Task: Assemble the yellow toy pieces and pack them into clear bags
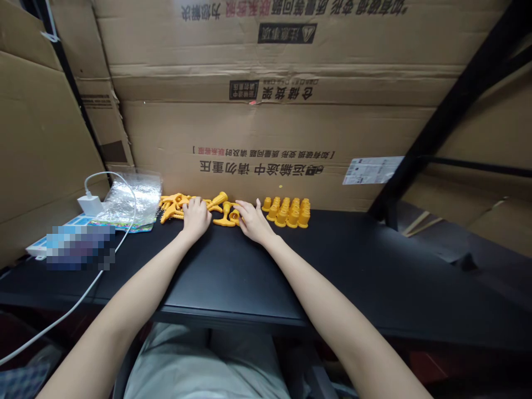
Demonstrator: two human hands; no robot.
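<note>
Nearest: the person's lap, in pale grey-green cloth, sits below the front edge of the worktop. Black, smooth surface. Both bare forearms cross that front edge and reach toward the back edge.

White cable comes in past the front edge on the left, crosses the left end of the worktop and loops up to a white plug. Plug sits at a white-and-blue power strip, near the left edge. A pixelated patch covers whatever lies over the strip's near side; can't identify it.

Left hand: back up, fingers partly curled, at the right end of the yellow T-handle pile. Fingertips hidden, can't tell if it has hold of one. Pile lies jumbled along the back edge, left of centre. A yellow flared piece leans just beyond the fingers.

Right hand: half open, fingers bent over a yellow cup, which they partly cover. Contact looks likely, firm hold can't be confirmed. Between the hands, a yellow T-shaped part, crossbar toward the front edge.

Right of that hand, yellow cups in rows, flared rims down, close together near the back edge.

Back left: clear plastic bag. Behind everything, a cardboard panel with upside-down print, white label low on its right.
</note>
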